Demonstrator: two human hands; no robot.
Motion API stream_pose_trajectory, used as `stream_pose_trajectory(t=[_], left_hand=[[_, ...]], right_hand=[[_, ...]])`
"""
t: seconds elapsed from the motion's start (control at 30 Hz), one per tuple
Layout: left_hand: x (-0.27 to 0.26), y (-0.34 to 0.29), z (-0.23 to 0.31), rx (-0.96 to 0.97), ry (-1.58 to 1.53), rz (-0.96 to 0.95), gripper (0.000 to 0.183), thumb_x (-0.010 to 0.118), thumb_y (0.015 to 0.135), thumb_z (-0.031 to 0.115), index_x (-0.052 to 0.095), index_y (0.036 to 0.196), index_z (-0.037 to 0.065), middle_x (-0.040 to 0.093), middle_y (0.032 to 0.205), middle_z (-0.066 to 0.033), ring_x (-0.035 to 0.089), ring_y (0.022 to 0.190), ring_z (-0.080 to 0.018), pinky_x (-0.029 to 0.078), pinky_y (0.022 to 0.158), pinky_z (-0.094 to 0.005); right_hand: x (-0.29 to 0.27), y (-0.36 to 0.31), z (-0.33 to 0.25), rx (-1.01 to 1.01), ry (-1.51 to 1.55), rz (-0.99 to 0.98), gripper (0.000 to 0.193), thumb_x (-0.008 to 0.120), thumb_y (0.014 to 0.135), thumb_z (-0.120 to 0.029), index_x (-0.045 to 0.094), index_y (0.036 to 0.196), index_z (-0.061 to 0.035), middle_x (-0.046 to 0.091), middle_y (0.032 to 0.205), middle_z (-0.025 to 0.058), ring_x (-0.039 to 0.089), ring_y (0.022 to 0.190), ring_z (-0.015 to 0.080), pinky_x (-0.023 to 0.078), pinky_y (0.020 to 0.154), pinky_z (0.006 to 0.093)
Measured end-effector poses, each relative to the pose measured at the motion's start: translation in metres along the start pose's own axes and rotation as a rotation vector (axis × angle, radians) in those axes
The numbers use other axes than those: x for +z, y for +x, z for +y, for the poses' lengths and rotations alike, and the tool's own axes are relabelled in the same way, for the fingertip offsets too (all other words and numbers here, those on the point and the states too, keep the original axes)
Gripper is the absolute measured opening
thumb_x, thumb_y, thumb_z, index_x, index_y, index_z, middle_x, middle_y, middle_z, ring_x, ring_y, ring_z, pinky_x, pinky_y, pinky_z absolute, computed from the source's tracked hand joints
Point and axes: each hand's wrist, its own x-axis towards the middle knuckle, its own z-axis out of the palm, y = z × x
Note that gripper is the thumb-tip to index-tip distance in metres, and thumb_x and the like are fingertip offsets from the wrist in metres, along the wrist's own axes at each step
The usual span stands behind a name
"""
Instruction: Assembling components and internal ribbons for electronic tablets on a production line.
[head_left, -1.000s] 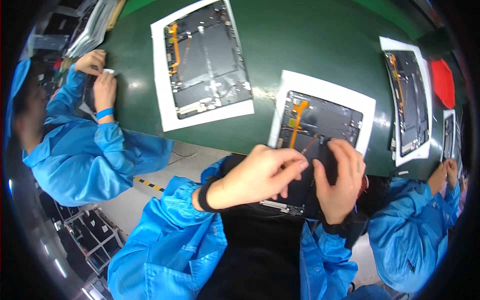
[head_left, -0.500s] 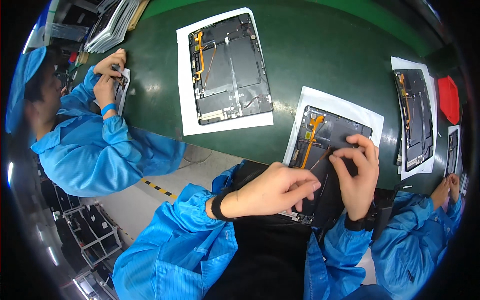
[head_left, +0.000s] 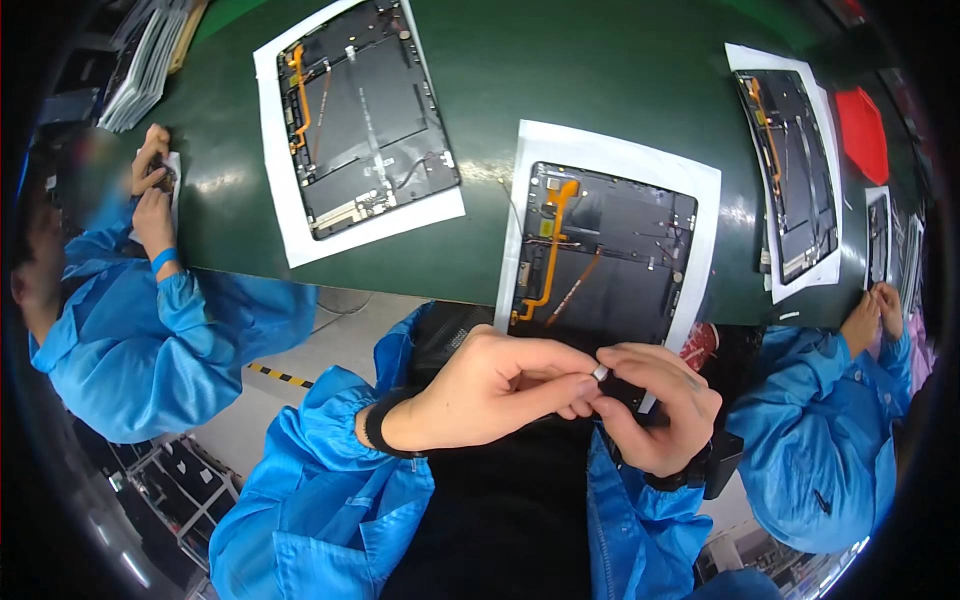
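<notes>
- Left hand (head_left: pixel 490 385): thumb and forefinger are closing narrowly on a small pale piece (head_left: pixel 600 373), above the near end of the near tablet (head_left: pixel 625 285).
- Right hand (head_left: pixel 665 410): curled fingertips are meeting the left hand's at the same piece, over the near tablet's near end; whether they are gripping it or only touching it cannot be told.
- Change: compared with half a second ago, the gap between the hands is closing, and the right hand is no longer reaching over the middle of the near tablet. Handling is now centring on the pale piece, leaving more of the tablet's interior showing.
- Near tablet: its open interior is facing up on a white sheet (head_left: pixel 705 230); its near end appears to be extending past the edge of the green worktop (head_left: pixel 490 60). An orange flex cable (head_left: pixel 553 270) is running along its left side.
- Surroundings: a second tablet (head_left: pixel 400 125) is lying beyond and left of the near tablet; a third tablet (head_left: pixel 795 170) and a red tray (head_left: pixel 862 135) are lying to its right. Co-workers' hands are working at its far left (head_left: pixel 155 215) and far right (head_left: pixel 870 315).
- Obscured: the hands are covering the near tablet's near end; the piece's kind is remaining unclear; the co-workers' items are appearing too small to identify.
</notes>
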Motion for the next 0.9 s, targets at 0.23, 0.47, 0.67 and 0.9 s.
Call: stream_pose_trajectory(t=[0.23, 0.47, 0.67, 0.9], left_hand=[[0.003, 0.001, -0.008, 0.241, 0.329, -0.073, 0.025, 0.067, 0.099, -0.003, 0.072, 0.123, -0.007, 0.08, 0.097, -0.018, 0.08, 0.088, -0.0244, 0.065, 0.081, -0.0314], [0.011, 0.005, -0.004, 0.364, 0.456, -0.144, 0.025, 0.067, 0.096, -0.007, 0.074, 0.12, -0.009, 0.08, 0.101, -0.019, 0.08, 0.092, -0.0252, 0.064, 0.081, -0.0323], [-0.004, 0.001, 0.011, 0.177, 0.199, -0.202, 0.026, 0.063, 0.095, -0.014, 0.074, 0.117, -0.011, 0.079, 0.099, -0.0226, 0.08, 0.09, -0.0264, 0.064, 0.082, -0.0343], [-0.011, -0.009, 0.017, 0.119, 0.056, -0.211, 0.027, 0.061, 0.092, -0.018, 0.073, 0.116, -0.014, 0.078, 0.098, -0.0258, 0.08, 0.09, -0.0295, 0.065, 0.082, -0.0371]], right_hand=[[-0.004, -0.008, -0.003, -0.132, -0.341, 0.017, 0.023, 0.087, 0.074, 0.003, 0.078, 0.096, 0.0039, 0.078, 0.101, 0.0167, 0.079, 0.094, 0.0333, 0.066, 0.082, 0.0391], [-0.015, -0.014, -0.006, 0.225, 0.048, 0.036, 0.01, 0.074, 0.082, 0.007, 0.074, 0.091, 0.0059, 0.079, 0.096, 0.0175, 0.078, 0.085, 0.0255, 0.061, 0.076, 0.0328], [-0.017, -0.024, 0.018, 0.294, -0.175, 0.27, 0.004, 0.07, 0.088, 0.004, 0.067, 0.091, 0.0036, 0.077, 0.093, 0.0157, 0.072, 0.075, 0.0187, 0.056, 0.072, 0.0287], [-0.102, -0.087, 0.054, 0.917, -0.316, 0.112, 0.009, 0.066, 0.095, -0.003, 0.069, 0.094, 0.0044, 0.067, 0.072, 0.0031, 0.06, 0.066, 0.0069, 0.048, 0.061, 0.0251]])
